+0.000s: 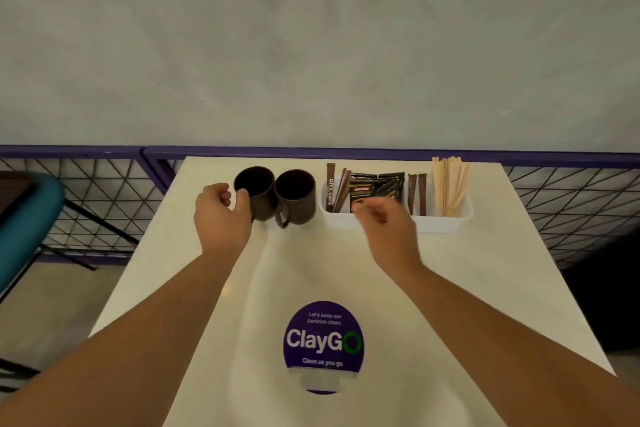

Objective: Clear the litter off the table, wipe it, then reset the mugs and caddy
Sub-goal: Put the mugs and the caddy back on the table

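Just beyond the left hand (221, 215), two dark brown mugs (277, 194) stand upright and touching each other near the far edge of the white table (467, 270). That hand's thumb lies against the side of the nearer-left mug, its fingers curled beside it (whether they actually grip the mug I cannot tell). To the right of the mugs, directly past the right hand (388, 225), sits a white plastic caddy (446, 220) holding brown sugar sticks (334, 191), black coffee sachets (377, 189) and, at its far right end, a bundle of wooden stirrers (450, 185). The right hand hovers over the caddy's front wall, blurred, fingers loosely curled with nothing visibly in them. Nearer the person than both hands, a purple ClayGo sticker (323, 340) lies flat on the tabletop.
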Motion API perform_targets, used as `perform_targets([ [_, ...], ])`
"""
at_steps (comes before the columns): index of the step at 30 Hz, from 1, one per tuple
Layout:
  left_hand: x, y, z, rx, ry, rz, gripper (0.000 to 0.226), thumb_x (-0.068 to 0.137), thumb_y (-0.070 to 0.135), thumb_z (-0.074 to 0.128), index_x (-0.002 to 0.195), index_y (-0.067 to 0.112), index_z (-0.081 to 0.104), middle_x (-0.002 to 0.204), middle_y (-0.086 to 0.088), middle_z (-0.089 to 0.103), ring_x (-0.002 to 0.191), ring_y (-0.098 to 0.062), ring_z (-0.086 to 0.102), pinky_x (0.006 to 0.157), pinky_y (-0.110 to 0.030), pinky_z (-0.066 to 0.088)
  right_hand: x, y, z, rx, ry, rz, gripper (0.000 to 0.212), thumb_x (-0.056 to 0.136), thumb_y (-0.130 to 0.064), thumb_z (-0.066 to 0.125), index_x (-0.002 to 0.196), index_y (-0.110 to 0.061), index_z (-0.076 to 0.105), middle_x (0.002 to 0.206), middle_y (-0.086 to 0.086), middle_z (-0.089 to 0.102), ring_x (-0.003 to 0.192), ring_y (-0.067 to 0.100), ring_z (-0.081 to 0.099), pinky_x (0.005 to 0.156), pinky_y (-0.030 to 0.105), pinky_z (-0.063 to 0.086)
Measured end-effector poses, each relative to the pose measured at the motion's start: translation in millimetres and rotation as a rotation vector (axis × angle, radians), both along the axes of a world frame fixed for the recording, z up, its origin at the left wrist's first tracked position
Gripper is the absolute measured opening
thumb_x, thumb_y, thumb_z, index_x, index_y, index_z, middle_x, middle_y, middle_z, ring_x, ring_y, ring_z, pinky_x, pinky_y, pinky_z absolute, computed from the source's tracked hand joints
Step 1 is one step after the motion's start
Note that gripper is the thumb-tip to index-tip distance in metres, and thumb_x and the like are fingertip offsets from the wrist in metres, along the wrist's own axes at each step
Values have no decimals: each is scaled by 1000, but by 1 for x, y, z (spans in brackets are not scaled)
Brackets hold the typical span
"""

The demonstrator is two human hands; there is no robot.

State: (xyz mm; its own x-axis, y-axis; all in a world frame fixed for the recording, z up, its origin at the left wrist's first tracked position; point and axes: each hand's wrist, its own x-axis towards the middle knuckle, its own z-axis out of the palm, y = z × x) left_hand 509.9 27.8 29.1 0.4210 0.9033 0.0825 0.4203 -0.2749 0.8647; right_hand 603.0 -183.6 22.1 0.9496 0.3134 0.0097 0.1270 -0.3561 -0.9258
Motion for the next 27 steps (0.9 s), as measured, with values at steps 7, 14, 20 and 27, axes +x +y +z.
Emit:
perform_targets([
  [7,-8,50,-20,-152,272,-211,42,98,40,46,125,9,58,112,-5,61,97,-20,53,79,-31,39,-43,99,-32,-57,242,58,41,86,-43,65,106,-7,66,97,6,68,93,19,62,76,25,47],
  [14,-1,54,-29,4,314,-514,27,102,32,39,101,13,58,92,-2,64,72,-7,53,59,-16,35,-40,144,-51,-39,188,-134,24,85,-40,68,82,-16,68,72,-8,62,69,5,57,60,17,43],
  [20,9,60,-26,57,326,-600,22,102,22,37,97,13,56,95,-8,66,81,-16,56,60,-17,38,-33,153,-53,-46,102,-109,16,88,-31,66,83,-16,65,76,-3,64,74,13,61,68,27,49],
  [27,7,62,-25,38,337,-603,20,102,22,37,98,13,55,98,-8,66,83,-18,56,60,-18,38,-28,146,-50,-71,67,-56,11,91,-27,63,84,-19,60,69,-13,57,66,4,55,61,15,42],
])
